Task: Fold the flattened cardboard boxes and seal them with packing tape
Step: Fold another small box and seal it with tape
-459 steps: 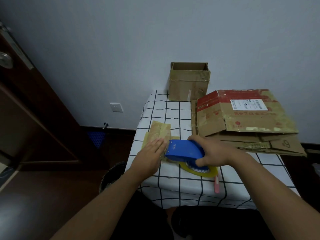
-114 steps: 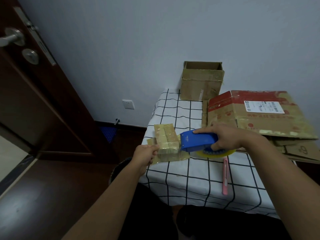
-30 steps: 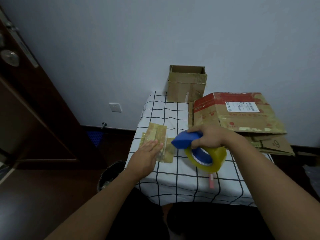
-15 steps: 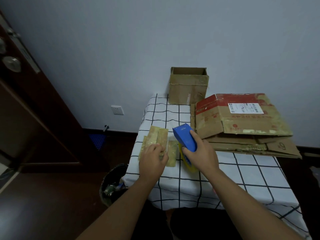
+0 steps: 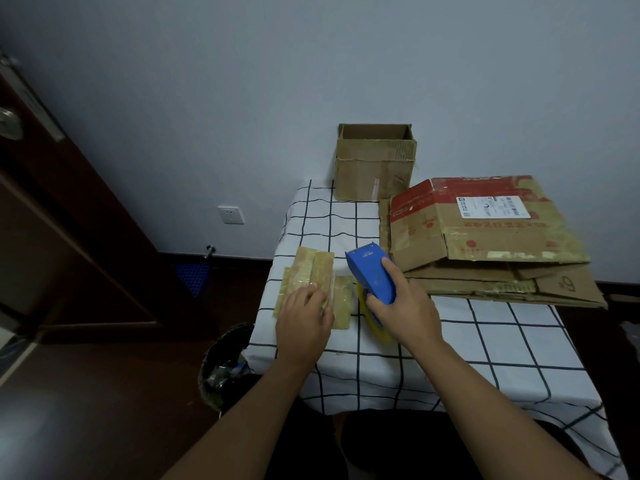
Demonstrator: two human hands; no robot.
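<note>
On the checked surface (image 5: 450,341) your left hand (image 5: 304,323) presses flat-fingered on the small flattened box (image 5: 311,275) near its left edge, while your right hand (image 5: 405,306) grips the blue tape dispenser (image 5: 372,275) just beside it.

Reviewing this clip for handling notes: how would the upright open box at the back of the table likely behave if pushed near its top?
The open box would probably slide or tip easily: it looks empty and stands taller than it is deep. Its walls would likely flex, since the top is open and the rim looks worn. The tablecloth beneath might bunch rather than let it glide.
</note>
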